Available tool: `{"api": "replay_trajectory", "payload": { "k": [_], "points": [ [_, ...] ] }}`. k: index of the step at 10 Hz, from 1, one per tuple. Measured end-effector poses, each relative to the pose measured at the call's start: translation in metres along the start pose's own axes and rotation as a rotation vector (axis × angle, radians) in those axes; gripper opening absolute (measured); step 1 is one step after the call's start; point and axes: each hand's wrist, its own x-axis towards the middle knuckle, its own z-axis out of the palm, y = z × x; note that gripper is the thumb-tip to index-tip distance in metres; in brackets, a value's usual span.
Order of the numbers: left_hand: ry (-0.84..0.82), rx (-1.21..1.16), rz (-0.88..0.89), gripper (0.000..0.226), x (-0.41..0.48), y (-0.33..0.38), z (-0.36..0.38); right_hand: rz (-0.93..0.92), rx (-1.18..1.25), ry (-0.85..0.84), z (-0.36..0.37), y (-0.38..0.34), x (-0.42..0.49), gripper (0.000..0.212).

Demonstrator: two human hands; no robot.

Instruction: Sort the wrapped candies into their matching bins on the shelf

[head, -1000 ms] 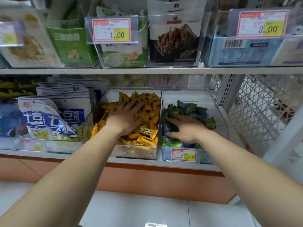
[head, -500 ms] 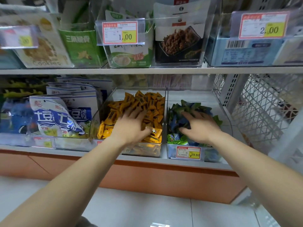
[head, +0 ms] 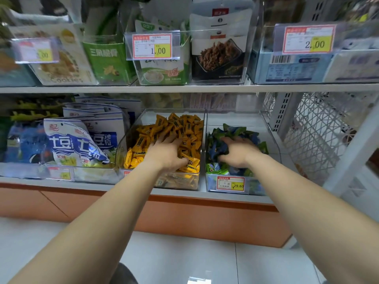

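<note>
Yellow wrapped candies [head: 180, 124] fill a clear bin [head: 178, 181] on the lower shelf. My left hand [head: 166, 152] lies palm down on that pile, fingers spread and partly sunk among the wrappers. To its right stands a second clear bin [head: 254, 187] holding blue and green wrapped candies [head: 235, 130]. My right hand [head: 238, 152] rests palm down on this pile, fingers pointing up and left into the candies. The fingertips of both hands are partly hidden by wrappers. A clear wall separates the two bins.
A red and yellow price tag [head: 230, 184] reading 29.80 hangs on the right bin's front. Blue and white snack bags [head: 69, 144] stand left of the yellow bin. The upper shelf [head: 184, 89] carries more packets. A white mesh panel [head: 317, 130] closes the right side.
My right hand has turned from pointing left to pointing away and moved up its pile. My left hand has slid slightly toward the front right of the yellow candies.
</note>
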Motion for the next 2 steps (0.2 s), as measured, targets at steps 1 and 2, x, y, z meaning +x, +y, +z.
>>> {"api": "replay_trajectory", "payload": {
  "k": [1,2],
  "points": [
    [0.057,-0.054,0.041,0.074,-0.011,0.013,-0.022,-0.069,0.007,0.081,-0.019,-0.009,-0.019,0.065],
    [0.147,-0.182,0.122,0.068,-0.046,0.010,-0.051,-0.164,0.035,0.220,-0.043,-0.008,-0.061,0.058]
  ]
}}
